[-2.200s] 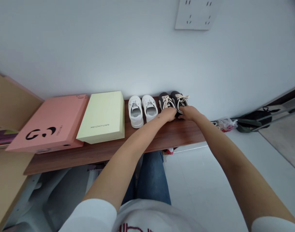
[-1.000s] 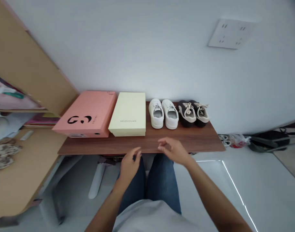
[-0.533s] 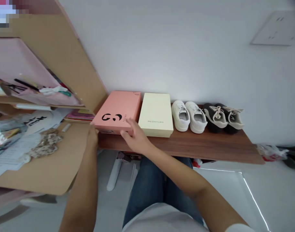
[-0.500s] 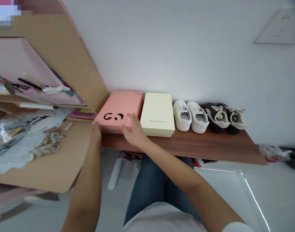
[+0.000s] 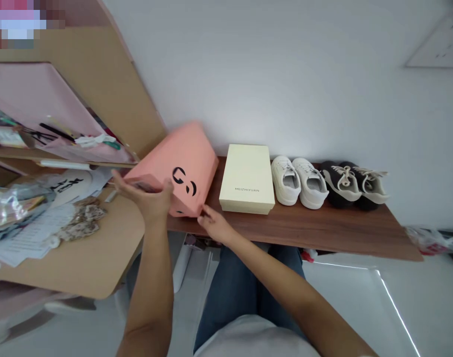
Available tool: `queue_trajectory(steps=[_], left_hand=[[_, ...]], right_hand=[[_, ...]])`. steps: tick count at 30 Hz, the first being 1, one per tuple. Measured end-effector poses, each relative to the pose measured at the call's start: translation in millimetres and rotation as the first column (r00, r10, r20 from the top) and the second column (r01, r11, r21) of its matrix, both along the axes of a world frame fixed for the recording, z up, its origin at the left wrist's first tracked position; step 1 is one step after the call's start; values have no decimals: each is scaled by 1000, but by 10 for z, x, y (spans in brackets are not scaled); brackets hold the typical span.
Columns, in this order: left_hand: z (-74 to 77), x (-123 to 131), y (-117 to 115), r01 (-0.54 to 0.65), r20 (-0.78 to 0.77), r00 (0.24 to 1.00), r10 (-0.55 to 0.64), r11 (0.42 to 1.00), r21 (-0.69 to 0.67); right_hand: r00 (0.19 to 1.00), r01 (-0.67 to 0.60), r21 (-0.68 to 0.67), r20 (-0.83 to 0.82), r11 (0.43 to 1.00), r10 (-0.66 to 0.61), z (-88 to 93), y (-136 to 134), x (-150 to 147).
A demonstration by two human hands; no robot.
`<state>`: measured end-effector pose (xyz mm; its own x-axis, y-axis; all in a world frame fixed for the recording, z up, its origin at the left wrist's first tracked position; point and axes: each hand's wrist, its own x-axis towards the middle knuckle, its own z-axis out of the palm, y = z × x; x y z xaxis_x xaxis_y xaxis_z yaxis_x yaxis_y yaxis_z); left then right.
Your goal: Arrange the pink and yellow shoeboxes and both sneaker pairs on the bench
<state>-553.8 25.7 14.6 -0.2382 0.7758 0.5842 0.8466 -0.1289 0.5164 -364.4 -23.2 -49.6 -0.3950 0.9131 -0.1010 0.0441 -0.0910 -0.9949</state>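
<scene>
A pink shoebox [image 5: 163, 156] with black lettering is tilted and turned at the left end of the wooden shelf, its edges partly blurred. Against its near left side my left hand [image 5: 148, 196] holds it, thumb and fingers stretched wide. At the box's lower right corner, my right hand [image 5: 213, 223] grips it with bent fingers. A cream shoebox [image 5: 247, 173] marked MEIZHIYUAN lies flat to the right, apart from both hands.
Along the wooden shelf [image 5: 323, 228] stand white sneakers [image 5: 310, 183] and black-and-beige shoes [image 5: 341, 186]. A desk [image 5: 111, 258] with papers, a plastic bag and patterned cloth adjoins on the left. The wall [image 5: 271, 79] rises behind.
The pink shoebox has gone from lying flat to tilted and turned. My left hand has shifted onto its near side, and my right hand has moved from its top to the lower right corner.
</scene>
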Motion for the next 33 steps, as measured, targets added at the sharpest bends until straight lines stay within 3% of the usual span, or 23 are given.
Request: queue_trajectory(steps=[2,3,6,8,11,14,17,23,26,28,30,31,33], left_hand=[[41,72,-67,-13,-124,992,29,991,131],[29,115,-86,40,-199,980,-13,991,131],[-113,222,-74,279,-379,876,-298,954,-107],[-258,239,-27,374,-387,800,-459,885,-276],[-454,186,55,433,-340,738,-583,795,-424],[-550,123,114,417,-321,736,-596,773,-478],[-561,148,121,384,-331,744,-580,777,-498],[-626,362,112,397,-364,707,-606,766,-505],[-676,330,139,489,-422,656,-626,778,-393],[-691,304,97,592,-471,585,-660,745,-309],[-704,369,-30,662,-468,566,-679,713,-234],[-716,457,-120,670,-431,602,-672,719,-186],[-761,743,-307,597,-245,769,-591,800,-55]], right_hand=[[999,-30,82,-39,996,33,61,-205,319],[998,-10,118,-54,993,17,99,-308,507],[993,105,126,-64,986,-98,224,-557,1079],[984,173,78,-59,982,-169,284,-662,1384],[970,235,22,-67,972,-233,289,-749,1660],[958,277,-1,-82,961,-276,231,-749,1773],[912,397,5,-113,918,-394,179,-653,1803],[754,653,111,-187,750,-629,127,-410,1766],[687,722,243,-144,647,-712,57,-332,1787],[651,742,296,-102,602,-752,-15,-271,1825],[653,742,258,-69,619,-754,-90,-180,1852],[672,730,213,-54,649,-739,-123,-119,1849],[715,697,111,-34,708,-698,-175,28,1802]])
